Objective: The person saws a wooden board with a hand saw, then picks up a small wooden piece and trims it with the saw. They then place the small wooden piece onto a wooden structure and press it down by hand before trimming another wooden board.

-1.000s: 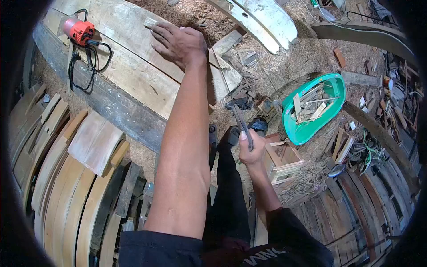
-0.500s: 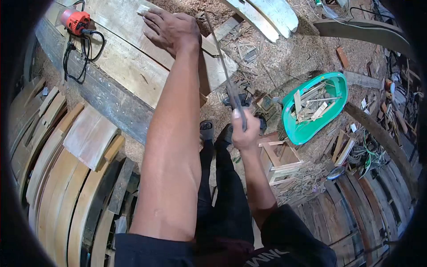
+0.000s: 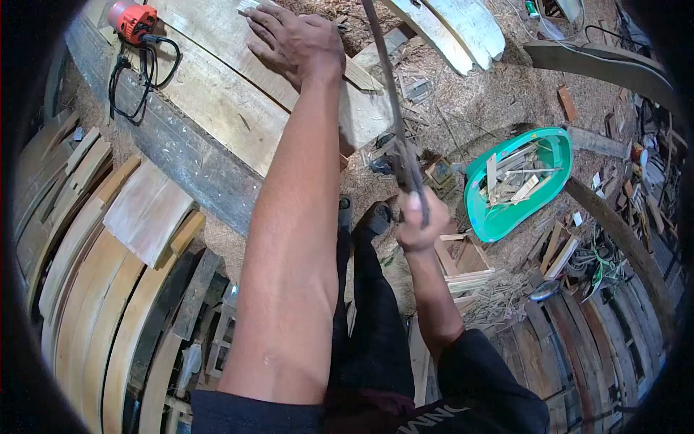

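Note:
My left hand (image 3: 295, 40) lies flat, fingers spread, on a pale wooden plank (image 3: 217, 94) that rests on a long dark beam (image 3: 173, 155); its fingertips reach a small light wood block (image 3: 249, 6) at the top edge. My right hand (image 3: 418, 220) is closed around the lower end of a long thin dark blade or rod (image 3: 387, 79), which points up and away over the plank's right end. My dark-trousered legs (image 3: 369, 325) and sandalled feet stand on sawdust below.
An orange power tool (image 3: 130, 20) with a black cord sits on the plank's far left. A green basin (image 3: 524, 181) of wood offcuts lies right. Curved wooden slats (image 3: 101, 289) are stacked left, a small wooden box frame (image 3: 463, 260) by my right foot, scrap and planks around.
My right hand has raised the long blade, swinging its tip up toward the plank's right end. The left hand stays pressed on the plank; the view shifted slightly.

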`<state>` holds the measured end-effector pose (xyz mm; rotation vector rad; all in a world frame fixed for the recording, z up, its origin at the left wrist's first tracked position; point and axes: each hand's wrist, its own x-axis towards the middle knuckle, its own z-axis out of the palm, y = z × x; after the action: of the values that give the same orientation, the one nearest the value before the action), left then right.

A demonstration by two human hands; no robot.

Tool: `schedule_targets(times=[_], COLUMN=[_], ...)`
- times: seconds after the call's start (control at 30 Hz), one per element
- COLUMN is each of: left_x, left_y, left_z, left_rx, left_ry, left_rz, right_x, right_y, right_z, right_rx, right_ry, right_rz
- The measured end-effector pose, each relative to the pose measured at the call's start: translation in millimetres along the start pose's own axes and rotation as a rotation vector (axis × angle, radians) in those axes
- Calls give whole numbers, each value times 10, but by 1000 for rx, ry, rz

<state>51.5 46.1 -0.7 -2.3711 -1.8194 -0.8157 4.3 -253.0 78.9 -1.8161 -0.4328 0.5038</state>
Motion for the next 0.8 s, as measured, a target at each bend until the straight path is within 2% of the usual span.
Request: schedule_targets(times=[0.17,0.5,0.53,0.73,0.8], left_x=[-12,-16,-4,-27,-27], left_y=[19,-35,-45,-2,4], left_z=[-40,36,37,-6,22], left_rx=[-41,46,36,30,1], left_ry=[-17,27,12,45,37], left_rz=[-21,7,-1,14,9], right_x=[-269,-178,-68,-466,-357], right_y=[-3,144,57,93,119], right_z=[-197,-67,-54,-202,-186], right_rx=[-39,-109,-91,-61,-52], right_ry=[-49,-55,-81,-49,-38], right_rz=[79,21,135,90,73])
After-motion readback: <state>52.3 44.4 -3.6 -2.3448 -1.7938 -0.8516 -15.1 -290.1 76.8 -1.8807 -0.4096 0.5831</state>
